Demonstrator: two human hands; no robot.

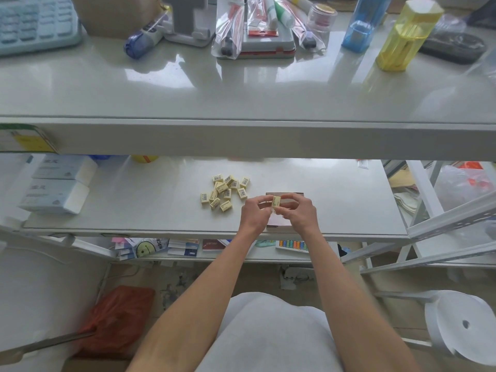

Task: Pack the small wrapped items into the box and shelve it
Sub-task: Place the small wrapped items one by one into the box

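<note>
hands meet over the middle shelf (161, 210), both pinching one small wrapped item (276, 201) between them. the left hand (253, 214) has thumb and forefinger curled onto the item's left end. the right hand (300, 213) pinches the right end the same way, its other fingers loosely bent. the item is pale yellow with a printed label, held just above the box (294, 196). the box lies on the shelf under the hands and is mostly hidden by them, so whether it is open cannot be told.

at ten o'clock from the hands, a loose pile of wrapped items (225, 190) lies on the shelf, near the box but apart from it, with barcodes facing up on several. at nine o'clock, well apart, pale blue packs (53, 194) lie at the shelf's left end. at twelve o'clock runs the upper shelf (241, 103), and toward one o'clock on it stand a blue container (362, 25) and a yellow container (402, 36) side by side. at five o'clock, low down, sits a white paper roll (461, 323). at seven o'clock lies an orange bag (118, 318).
</note>
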